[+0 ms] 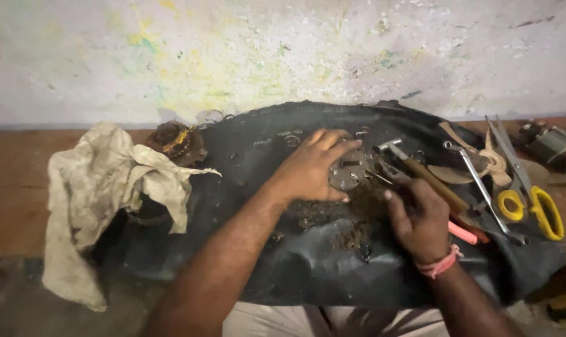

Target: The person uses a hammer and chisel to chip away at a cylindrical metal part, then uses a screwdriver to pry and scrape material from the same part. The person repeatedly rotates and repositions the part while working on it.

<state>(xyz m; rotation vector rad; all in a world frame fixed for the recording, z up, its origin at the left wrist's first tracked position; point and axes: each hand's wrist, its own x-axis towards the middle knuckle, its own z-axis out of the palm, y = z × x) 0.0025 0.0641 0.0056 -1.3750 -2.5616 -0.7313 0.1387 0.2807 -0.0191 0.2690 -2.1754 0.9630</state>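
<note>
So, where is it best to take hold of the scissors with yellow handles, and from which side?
Probably by the yellow handle loops of the scissors, coming from the near right. The loops lie at the near end, clear of other tools, while the thin blades point away toward the wall and lie next to the wrench.

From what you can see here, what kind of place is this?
Probably a small, informal repair workshop. A black rubber sheet serves as the work surface, strewn with a hammer, yellow-handled scissors and a wrench, while the left hand steadies a round metal part.
</note>
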